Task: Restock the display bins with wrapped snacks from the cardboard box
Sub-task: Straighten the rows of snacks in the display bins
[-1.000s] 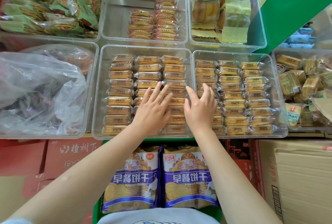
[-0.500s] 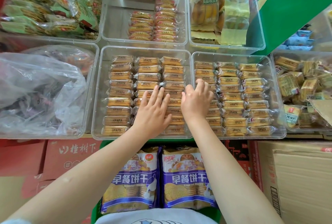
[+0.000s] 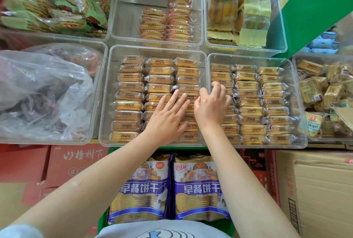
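Pressing flat on rows of clear-wrapped golden biscuit packs [image 3: 131, 83] in middle clear plastic bin [image 3: 107, 94], left hand [image 3: 166, 117] keeps fingers straight, grips nothing. Right hand [image 3: 211, 104] curls fingers at wall between bins; grip unclear. Brown cardboard box [image 3: 315, 190] sits lower right, below bins. Risk: pushing sideways could topple upright rows, disorder display. Readable: purple bags [image 3: 198, 188] "早餐饼干", "Breakfast Biscuits".

Left hand [image 3: 168, 117] lies flat on wrapped snacks [image 3: 159, 80] in a clear bin [image 3: 106, 94]; right hand [image 3: 211, 107] curls beside it.
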Demonstrator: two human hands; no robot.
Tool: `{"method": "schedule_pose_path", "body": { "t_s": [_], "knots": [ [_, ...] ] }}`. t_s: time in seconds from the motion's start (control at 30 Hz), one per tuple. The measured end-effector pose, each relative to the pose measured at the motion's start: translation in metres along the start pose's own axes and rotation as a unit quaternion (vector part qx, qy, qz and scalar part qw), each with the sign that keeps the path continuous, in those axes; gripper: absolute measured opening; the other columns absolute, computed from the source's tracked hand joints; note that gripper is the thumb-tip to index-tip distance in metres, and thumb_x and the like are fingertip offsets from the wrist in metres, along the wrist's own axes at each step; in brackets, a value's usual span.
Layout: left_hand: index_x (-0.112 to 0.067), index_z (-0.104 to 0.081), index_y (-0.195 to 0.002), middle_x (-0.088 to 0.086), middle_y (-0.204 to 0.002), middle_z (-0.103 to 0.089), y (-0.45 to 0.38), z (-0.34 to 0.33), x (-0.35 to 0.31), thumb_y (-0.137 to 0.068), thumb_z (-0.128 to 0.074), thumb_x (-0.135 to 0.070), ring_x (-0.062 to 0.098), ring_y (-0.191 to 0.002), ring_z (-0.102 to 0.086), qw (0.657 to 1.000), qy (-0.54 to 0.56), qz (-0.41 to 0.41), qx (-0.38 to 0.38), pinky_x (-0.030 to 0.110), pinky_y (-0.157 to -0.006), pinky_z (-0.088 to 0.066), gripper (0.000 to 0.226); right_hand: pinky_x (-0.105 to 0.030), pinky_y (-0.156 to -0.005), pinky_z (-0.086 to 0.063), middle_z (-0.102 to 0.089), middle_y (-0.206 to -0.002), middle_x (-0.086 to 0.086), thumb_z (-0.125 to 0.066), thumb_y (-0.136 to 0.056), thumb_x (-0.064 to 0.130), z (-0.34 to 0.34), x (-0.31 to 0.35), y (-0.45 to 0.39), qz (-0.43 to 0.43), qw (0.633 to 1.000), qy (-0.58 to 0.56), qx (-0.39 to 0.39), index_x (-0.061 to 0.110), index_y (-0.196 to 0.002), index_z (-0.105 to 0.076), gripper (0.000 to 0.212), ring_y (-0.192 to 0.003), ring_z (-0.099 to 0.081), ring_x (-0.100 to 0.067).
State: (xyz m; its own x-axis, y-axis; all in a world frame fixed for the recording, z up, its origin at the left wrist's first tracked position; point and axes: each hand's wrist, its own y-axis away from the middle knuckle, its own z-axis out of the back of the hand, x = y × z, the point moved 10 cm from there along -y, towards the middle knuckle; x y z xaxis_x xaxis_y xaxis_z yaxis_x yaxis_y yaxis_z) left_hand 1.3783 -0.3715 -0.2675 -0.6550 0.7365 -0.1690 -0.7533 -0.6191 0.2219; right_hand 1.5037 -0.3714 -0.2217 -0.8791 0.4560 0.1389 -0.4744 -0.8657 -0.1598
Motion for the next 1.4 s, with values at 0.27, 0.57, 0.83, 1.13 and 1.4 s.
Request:
{"method": "schedule_pose_path", "body": {
  "t_s": [0.27, 0.57, 0.83, 1.13, 1.4],
  "knots": [
    [-0.021, 0.002, -0.161, 0.001, -0.168, 0.009, -0.005, 0.000, -0.001, -0.103, -0.018, -0.056, 0.022, -0.151, 0.024, 1.000, 0.007, -0.006, 0.029, 0.047, -0.124, 0.012, 0.070, -0.057, -0.095, -0.043, -0.057, -0.127, -0.021, -0.067, -0.080, 0.008, -0.003, 0.000, -0.001, -0.003, 1.000, 0.008, 0.008, 0.009, -0.094, -0.064, 0.014, -0.121, -0.053, -0.040],
    [-0.020, -0.001, -0.161, 0.003, -0.168, 0.008, -0.003, -0.001, -0.001, -0.103, -0.020, -0.055, 0.023, -0.152, 0.022, 1.000, 0.006, -0.011, 0.008, 0.048, -0.124, 0.010, 0.071, -0.054, -0.091, -0.043, -0.057, -0.123, -0.019, -0.067, -0.085, 0.003, -0.007, -0.006, -0.001, -0.022, 0.999, -0.034, 0.011, 0.012, -0.097, -0.068, 0.015, -0.112, -0.056, -0.038],
    [-0.016, -0.002, -0.161, 0.007, -0.168, 0.009, -0.021, 0.006, -0.002, -0.097, -0.021, -0.067, 0.023, -0.153, 0.019, 1.000, 0.014, 0.016, -0.009, 0.050, -0.124, 0.011, 0.085, -0.057, -0.095, -0.045, -0.050, -0.140, -0.022, -0.072, -0.089, 0.022, -0.010, -0.005, -0.003, -0.006, 0.999, -0.040, 0.029, 0.020, -0.107, -0.074, 0.019, -0.132, -0.044, -0.040],
    [-0.016, 0.001, -0.161, 0.007, -0.168, 0.006, -0.020, 0.000, -0.002, -0.097, -0.015, -0.068, 0.024, -0.155, 0.011, 0.999, -0.021, 0.036, 0.013, 0.056, -0.122, 0.009, 0.084, -0.058, -0.106, -0.038, -0.045, -0.148, -0.022, -0.065, -0.092, 0.018, -0.013, -0.006, -0.005, 0.015, 0.995, -0.092, 0.041, 0.022, -0.111, -0.077, 0.023, -0.140, -0.037, -0.040],
    [-0.018, -0.001, -0.161, 0.004, -0.168, 0.003, -0.019, -0.002, -0.003, -0.096, -0.015, -0.069, 0.024, -0.155, 0.011, 0.999, -0.007, 0.040, -0.003, 0.057, -0.122, 0.007, 0.083, -0.058, -0.114, -0.029, -0.037, -0.156, -0.020, -0.060, -0.091, 0.019, -0.020, -0.007, -0.005, -0.002, 0.990, -0.094, 0.102, 0.024, -0.115, -0.076, 0.029, -0.146, -0.028, -0.038]
  ]
}}
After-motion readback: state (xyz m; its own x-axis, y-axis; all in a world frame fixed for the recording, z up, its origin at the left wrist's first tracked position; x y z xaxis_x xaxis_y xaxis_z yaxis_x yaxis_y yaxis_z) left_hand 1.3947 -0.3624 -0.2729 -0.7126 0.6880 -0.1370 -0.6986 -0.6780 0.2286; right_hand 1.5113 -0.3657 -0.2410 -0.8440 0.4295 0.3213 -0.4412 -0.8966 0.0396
